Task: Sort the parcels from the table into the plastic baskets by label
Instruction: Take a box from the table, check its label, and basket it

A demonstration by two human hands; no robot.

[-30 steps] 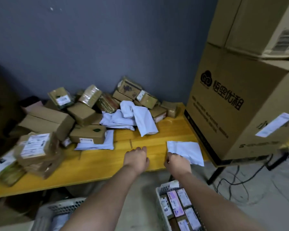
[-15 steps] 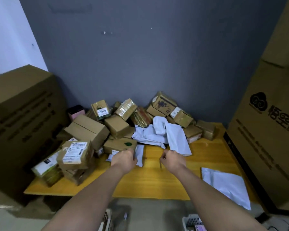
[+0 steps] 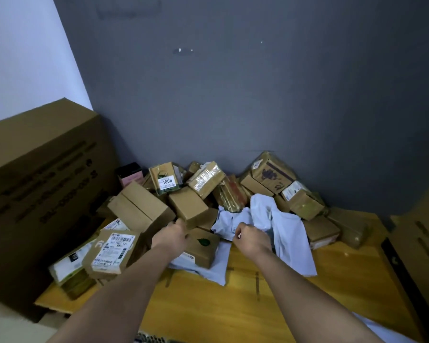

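Left hand touching plain brown cardboard box — grip indiscernible; right hand fisted beside crumpled white plastic mailer bag — hold unclear.

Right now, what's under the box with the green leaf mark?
The box with the green leaf mark lies on a white poly mailer spread over the wooden table. The mailer's label and anything beneath the box's middle are covered.
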